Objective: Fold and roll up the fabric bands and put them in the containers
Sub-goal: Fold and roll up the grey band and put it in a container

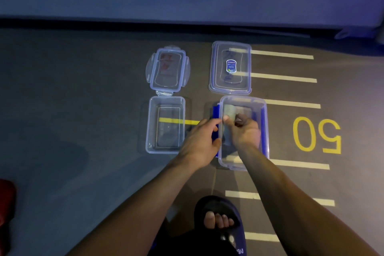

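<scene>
Bare arms, dark slide sandal

Both forearms (276, 189) are sleeveless to the frame's bottom edge. One foot wears a dark open-toed slide sandal (220, 210) with a broad strap, toes showing, and pale lettering near its lower edge.

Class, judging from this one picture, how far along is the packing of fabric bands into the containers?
Done: both lids are off, the left lid and right lid lying behind the boxes. In hand: the right hand is placing a grey roll in the right box, while the left hand grips its blue clip. Left: the left box looks empty; no further bands are visible.
</scene>
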### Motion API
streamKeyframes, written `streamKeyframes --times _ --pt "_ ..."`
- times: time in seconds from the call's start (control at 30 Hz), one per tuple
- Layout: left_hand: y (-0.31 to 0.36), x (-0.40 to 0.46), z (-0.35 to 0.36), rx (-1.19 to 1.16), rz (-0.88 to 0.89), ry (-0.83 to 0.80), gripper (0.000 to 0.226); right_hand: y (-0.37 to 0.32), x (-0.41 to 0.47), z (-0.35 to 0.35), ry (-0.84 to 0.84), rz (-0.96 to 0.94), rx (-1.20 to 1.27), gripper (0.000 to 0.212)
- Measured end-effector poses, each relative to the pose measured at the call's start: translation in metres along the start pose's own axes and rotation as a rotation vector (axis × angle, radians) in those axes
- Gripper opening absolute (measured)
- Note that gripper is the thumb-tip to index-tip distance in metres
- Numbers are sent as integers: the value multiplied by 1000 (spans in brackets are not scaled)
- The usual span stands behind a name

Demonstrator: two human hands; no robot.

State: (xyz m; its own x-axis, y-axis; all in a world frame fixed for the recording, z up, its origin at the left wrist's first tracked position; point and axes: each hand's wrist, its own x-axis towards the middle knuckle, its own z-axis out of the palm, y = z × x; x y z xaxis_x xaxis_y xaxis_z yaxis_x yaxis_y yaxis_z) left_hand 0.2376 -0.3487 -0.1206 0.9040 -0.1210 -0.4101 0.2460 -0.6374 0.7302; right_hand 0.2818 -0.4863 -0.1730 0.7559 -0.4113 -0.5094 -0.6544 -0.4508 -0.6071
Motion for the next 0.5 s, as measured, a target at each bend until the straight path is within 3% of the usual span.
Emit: streamKeyframes --times 0.27,0.33,0.5 --pt "-17 -16 3 -35 -12 23 57 -4 -23 -12 57 -115 113 31" --pt "-21 -21 2 -53 1 30 53 -2 -28 -15 82 -205 71 33" --pt "-30 -33 -7 -178 68 195 35 -22 -51 -21 16 -538 76 12"
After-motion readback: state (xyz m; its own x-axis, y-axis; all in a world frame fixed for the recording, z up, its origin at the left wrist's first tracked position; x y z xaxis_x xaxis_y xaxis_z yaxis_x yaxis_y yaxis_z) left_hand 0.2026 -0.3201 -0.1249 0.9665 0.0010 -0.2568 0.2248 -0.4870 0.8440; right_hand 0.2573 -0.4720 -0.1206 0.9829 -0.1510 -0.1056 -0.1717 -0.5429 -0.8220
